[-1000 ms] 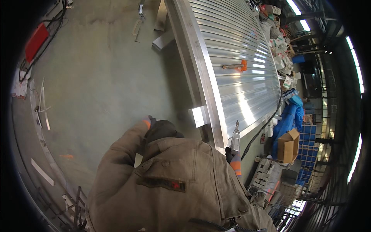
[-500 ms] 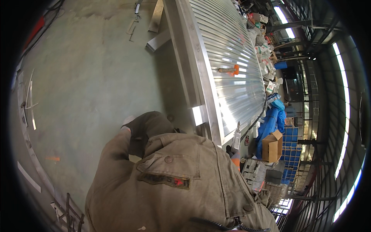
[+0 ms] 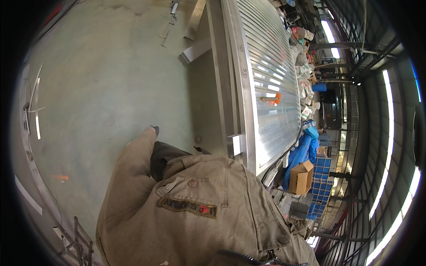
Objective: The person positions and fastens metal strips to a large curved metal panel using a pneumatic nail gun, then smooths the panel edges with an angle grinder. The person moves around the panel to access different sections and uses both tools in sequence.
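My left sleeve (image 3: 131, 164) reaches down on the left side of my brown jacket. Only a sliver of my left hand (image 3: 155, 129) shows beyond the cuff, over the floor, so its fingers and anything in them are hidden. My right hand is out of view. To my right stands a long metal frame (image 3: 243, 88) topped with a shiny ribbed metal panel (image 3: 279, 128). On the panel lies a small hammer-like tool with an orange end (image 3: 277, 98), apart from either hand.
Metal profiles (image 3: 195, 51) jut from the frame near a tool with a thin cord (image 3: 173, 11) on the floor. Metal strips (image 3: 38, 108) lie at the left. Beyond the panel are a cardboard box (image 3: 301, 177), blue sheeting (image 3: 298, 155) and piled bags (image 3: 305, 88).
My view has shifted, and the panel and frame sit lower and slightly farther right. The pointed, orange-ended tool beside my right side is gone from view. My left hand is less visible.
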Action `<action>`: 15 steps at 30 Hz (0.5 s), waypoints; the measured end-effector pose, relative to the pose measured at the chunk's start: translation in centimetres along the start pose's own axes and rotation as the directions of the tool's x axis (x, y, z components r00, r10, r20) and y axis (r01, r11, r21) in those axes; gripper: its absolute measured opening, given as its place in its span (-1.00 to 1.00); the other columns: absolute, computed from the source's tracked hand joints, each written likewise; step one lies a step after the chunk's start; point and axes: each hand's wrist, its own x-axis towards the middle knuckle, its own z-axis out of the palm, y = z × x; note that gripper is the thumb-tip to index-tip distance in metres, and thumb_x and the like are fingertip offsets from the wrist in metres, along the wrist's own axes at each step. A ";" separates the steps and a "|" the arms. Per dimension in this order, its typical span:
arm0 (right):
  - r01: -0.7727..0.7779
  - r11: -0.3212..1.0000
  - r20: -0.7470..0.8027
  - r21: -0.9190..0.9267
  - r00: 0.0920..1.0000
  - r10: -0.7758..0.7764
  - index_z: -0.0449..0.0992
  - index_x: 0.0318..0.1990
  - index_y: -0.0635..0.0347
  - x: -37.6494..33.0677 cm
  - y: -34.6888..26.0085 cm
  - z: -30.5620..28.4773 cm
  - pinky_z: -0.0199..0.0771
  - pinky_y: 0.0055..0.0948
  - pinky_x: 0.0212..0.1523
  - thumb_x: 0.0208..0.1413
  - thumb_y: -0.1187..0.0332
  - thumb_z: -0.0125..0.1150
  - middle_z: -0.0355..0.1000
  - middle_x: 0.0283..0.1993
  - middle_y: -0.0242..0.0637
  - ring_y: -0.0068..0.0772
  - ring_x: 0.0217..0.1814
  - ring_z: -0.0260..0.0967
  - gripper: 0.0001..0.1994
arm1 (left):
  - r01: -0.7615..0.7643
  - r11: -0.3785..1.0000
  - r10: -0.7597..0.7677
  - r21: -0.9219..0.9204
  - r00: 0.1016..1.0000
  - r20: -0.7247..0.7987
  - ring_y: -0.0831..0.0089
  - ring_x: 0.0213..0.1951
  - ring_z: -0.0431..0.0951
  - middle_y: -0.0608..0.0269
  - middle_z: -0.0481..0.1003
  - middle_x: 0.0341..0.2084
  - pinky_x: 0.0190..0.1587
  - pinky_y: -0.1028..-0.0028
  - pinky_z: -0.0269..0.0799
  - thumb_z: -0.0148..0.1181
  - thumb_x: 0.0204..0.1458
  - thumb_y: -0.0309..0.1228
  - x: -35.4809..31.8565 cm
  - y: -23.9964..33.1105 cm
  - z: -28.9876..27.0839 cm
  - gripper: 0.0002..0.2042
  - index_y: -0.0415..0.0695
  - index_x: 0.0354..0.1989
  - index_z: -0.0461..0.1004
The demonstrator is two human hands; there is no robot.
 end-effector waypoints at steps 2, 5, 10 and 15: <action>0.017 1.000 0.007 -0.002 1.000 -0.017 0.35 0.39 0.31 -0.9 -2.2 0.2 0.48 -0.29 0.12 0.27 0.42 0.40 0.61 0.01 -0.12 -0.30 0.04 0.49 -0.43 | 0.041 0.999 -0.041 0.017 0.999 0.014 -0.11 0.18 0.60 -0.06 0.65 0.08 0.24 0.07 0.49 -0.05 0.32 0.03 -0.4 -3.1 -0.7 -0.45 -0.17 0.14 0.63; 0.047 0.999 0.014 -0.008 0.999 -0.047 0.33 0.41 0.28 -2.2 -4.8 0.5 0.48 -0.31 0.12 0.27 0.45 0.38 0.60 0.02 -0.14 -0.32 0.04 0.47 -0.42 | 0.093 0.994 -0.096 0.058 0.994 0.047 -0.11 0.19 0.59 -0.06 0.65 0.09 0.25 0.07 0.48 -0.07 0.32 0.03 -0.9 -7.6 -1.1 -0.45 -0.17 0.15 0.63; 0.094 0.996 0.012 -0.006 0.996 -0.094 0.29 0.45 0.24 -3.6 -8.9 1.3 0.47 -0.35 0.12 0.28 0.50 0.34 0.59 0.04 -0.16 -0.35 0.04 0.45 -0.39 | 0.065 0.995 -0.071 0.079 0.995 0.070 -0.12 0.21 0.58 -0.06 0.64 0.11 0.26 0.07 0.48 -0.09 0.33 0.03 -0.2 -8.4 -1.8 -0.44 -0.17 0.16 0.62; 0.181 0.983 0.018 -0.003 0.983 -0.181 0.25 0.49 0.19 -3.3 -13.0 2.2 0.47 -0.39 0.11 0.28 0.55 0.31 0.57 0.06 -0.19 -0.38 0.03 0.42 -0.37 | -0.304 0.876 0.327 -0.375 0.945 0.000 -0.05 0.21 0.60 -0.09 0.63 0.12 0.27 0.09 0.47 0.05 0.29 0.10 0.5 1.7 -3.1 -0.42 -0.15 0.18 0.62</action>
